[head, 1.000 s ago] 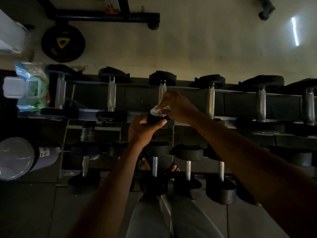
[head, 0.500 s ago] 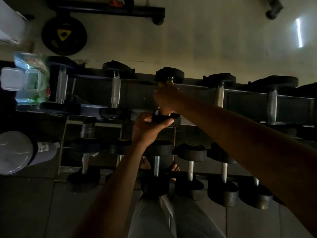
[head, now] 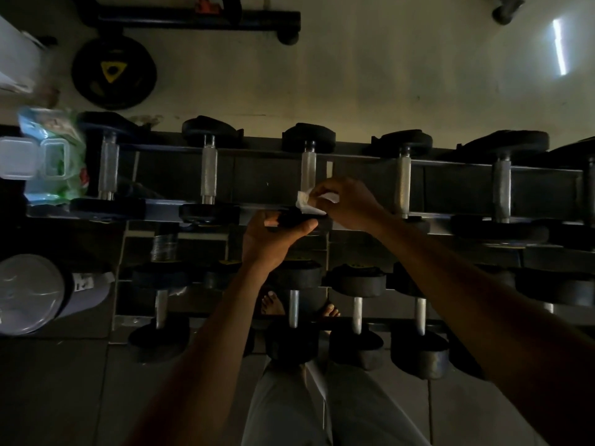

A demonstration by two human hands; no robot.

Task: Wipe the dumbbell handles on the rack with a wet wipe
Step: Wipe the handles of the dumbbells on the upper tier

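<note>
We have the wet wipe [head: 310, 201] pinched in the curled fingers of our right hand [head: 351, 206], bunched against the near end of the middle handle [head: 308, 170] on the top shelf of the rack [head: 450, 162]. Our left hand [head: 273, 239] wraps round that dumbbell's near head [head: 297, 220], thumb over the top, steadying it.

The risks from here, as we judge them:
- The wipe is crumpled small, so it could slide along one side of the knurled handle and leave the far side untouched.
- The rough knurling could snag and tear the wipe if we drag hard.
- If our left hand loosens, the dumbbell could roll on the shelf, and our bare feet [head: 272, 304] are directly under the rack.
- The light is dim, so missed patches would be hard to spot.

The other handles to left and right stand bare, and the wipe packet [head: 54, 156] sits open at the far left end.
</note>
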